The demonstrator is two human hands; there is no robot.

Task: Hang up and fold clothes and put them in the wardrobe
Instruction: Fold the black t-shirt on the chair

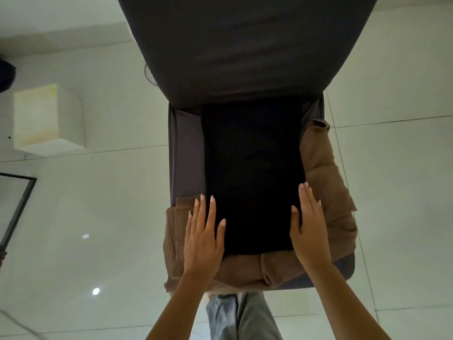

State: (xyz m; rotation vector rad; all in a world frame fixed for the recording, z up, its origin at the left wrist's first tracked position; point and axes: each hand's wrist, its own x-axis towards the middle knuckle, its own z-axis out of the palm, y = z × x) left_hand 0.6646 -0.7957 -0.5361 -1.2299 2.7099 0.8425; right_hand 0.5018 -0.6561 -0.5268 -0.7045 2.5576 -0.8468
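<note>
Black garment [252,173]: folded flat into a matte, smooth long rectangle at centre frame, long axis running up-frame away from the person. It lies on a crumpled brown garment [328,182] on a grey fabric chair seat [186,153]. Left hand [203,231] and right hand [308,224] lie flat with straight fingers, flanking its near end and equally close. Next fold is probably the near end going up-frame.

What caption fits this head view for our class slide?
Left hand and right hand rest flat along a folded black garment atop brown fabric on a grey upholstered chair.
</note>
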